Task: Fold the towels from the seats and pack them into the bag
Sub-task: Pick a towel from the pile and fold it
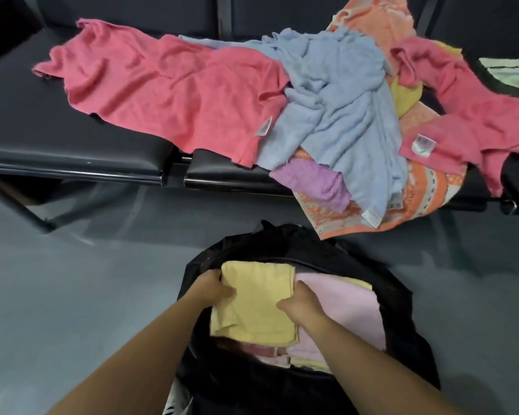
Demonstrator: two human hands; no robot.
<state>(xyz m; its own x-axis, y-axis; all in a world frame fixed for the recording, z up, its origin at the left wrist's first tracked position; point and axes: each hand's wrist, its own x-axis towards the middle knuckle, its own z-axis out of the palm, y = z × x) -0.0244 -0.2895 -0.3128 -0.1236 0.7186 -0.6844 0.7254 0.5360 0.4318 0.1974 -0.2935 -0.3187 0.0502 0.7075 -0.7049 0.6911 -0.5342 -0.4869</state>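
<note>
A black bag lies open on the floor below me. A folded yellow towel sits in its mouth, on top of a folded pale pink towel. My left hand grips the yellow towel's left edge. My right hand presses on its right edge. On the black seats lie unfolded towels: a large pink one, a light blue one, a purple one, an orange patterned one and another pink one.
A green and white striped cloth lies on the far right seat. The orange patterned towel hangs over the seat's front edge toward the bag. Grey floor surrounds the bag. A metal seat leg stands at left.
</note>
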